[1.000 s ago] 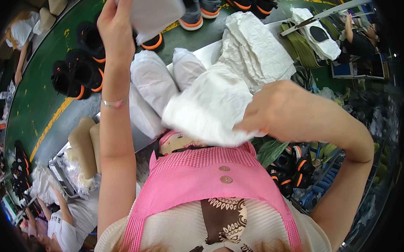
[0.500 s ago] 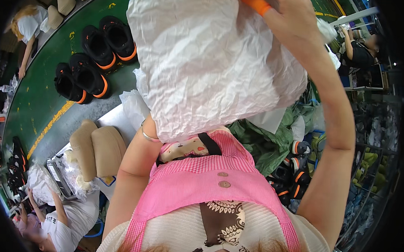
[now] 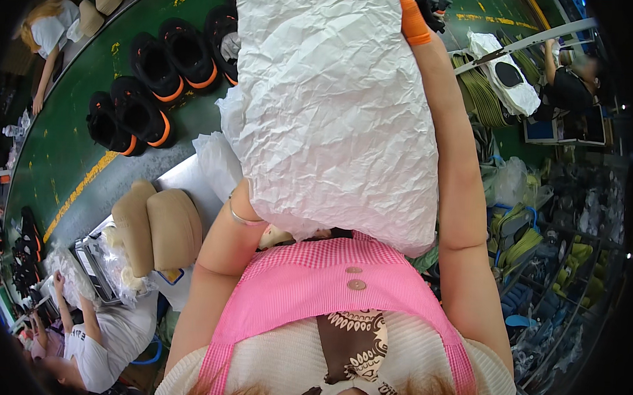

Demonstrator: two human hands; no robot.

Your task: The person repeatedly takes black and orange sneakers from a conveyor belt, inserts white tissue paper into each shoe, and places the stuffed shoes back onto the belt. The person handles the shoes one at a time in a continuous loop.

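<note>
A big crumpled sheet of white paper (image 3: 335,120) spreads in front of my chest, covering much of the middle. My right hand (image 3: 423,44) is at its upper right edge, an orange cover on one digit lying against the paper; the other fingers are behind it. The sheet also hides my left hand, leaving just the wrist with a bracelet (image 3: 242,215) visible at its lower left. Left of the paper, black shoes (image 3: 150,64) with orange heels stand in pairs on the green surface.
Tan padded forms (image 3: 173,229) lie at the left beside a grey metal surface (image 3: 189,176). Translucent wrapping (image 3: 217,162) sits next to the paper. A person in white (image 3: 112,337) works at lower left, others farther off. Racks with wrapped shoes (image 3: 574,268) stand at right.
My right hand has moved down and left with the paper's edge. The sheet now hangs straighter and more upright, uncovering the racks and a white sheet at the right.
</note>
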